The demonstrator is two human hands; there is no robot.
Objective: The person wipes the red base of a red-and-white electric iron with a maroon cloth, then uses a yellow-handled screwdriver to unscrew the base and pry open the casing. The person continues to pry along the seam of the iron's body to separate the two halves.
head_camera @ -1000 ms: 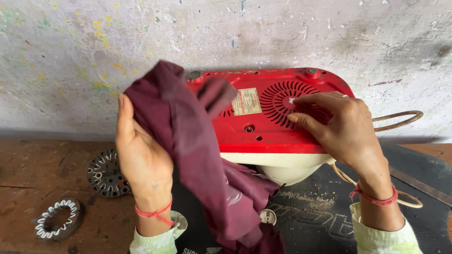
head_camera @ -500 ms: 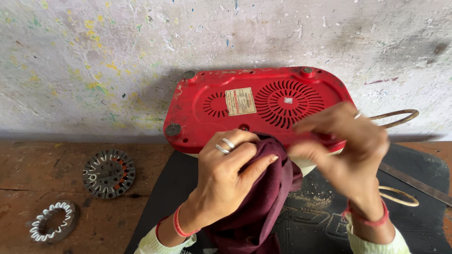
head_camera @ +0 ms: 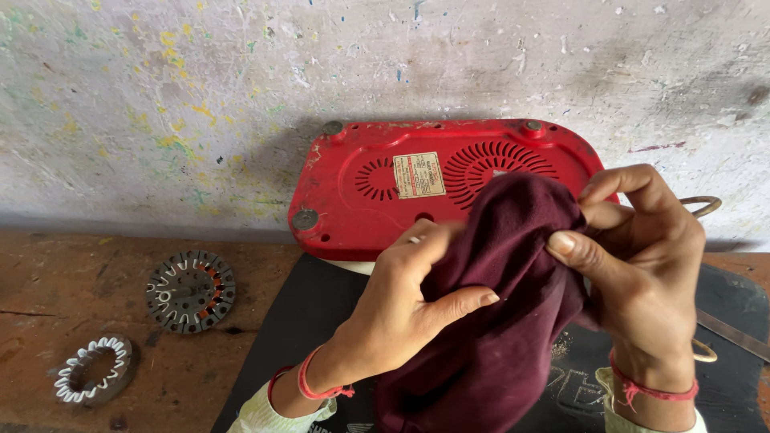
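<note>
1. A dark maroon soft cloth (head_camera: 497, 321) is hanging bunched between both hands, in front of the lower right part of a red, rounded-rectangular plastic appliance base (head_camera: 361, 208), covering part of its round vent grille.
2. The left hand (head_camera: 409, 313) is gripping the cloth from the left, its thumb pressing across the fabric and its fingers closing behind it.
3. The right hand (head_camera: 642, 256) is pinching the cloth's upper right edge, thumb and fingers clamping together on the fold.
4. The red appliance base is standing tilted on its edge, leaning against a paint-flecked, pale plaster wall (head_camera: 160, 96); its underside is facing the camera, showing a pale label, two vent patterns and round feet at the corners.
5. Beneath it, a black flat mat (head_camera: 313, 321) is lying on a brown wooden worktop (head_camera: 56, 281).
6. Left of the mat, a round grey metal slotted motor disc (head_camera: 191, 291) is resting on the worktop, and a smaller toothed silvery metal ring (head_camera: 93, 369) is lying near it, closer to the camera.
</note>
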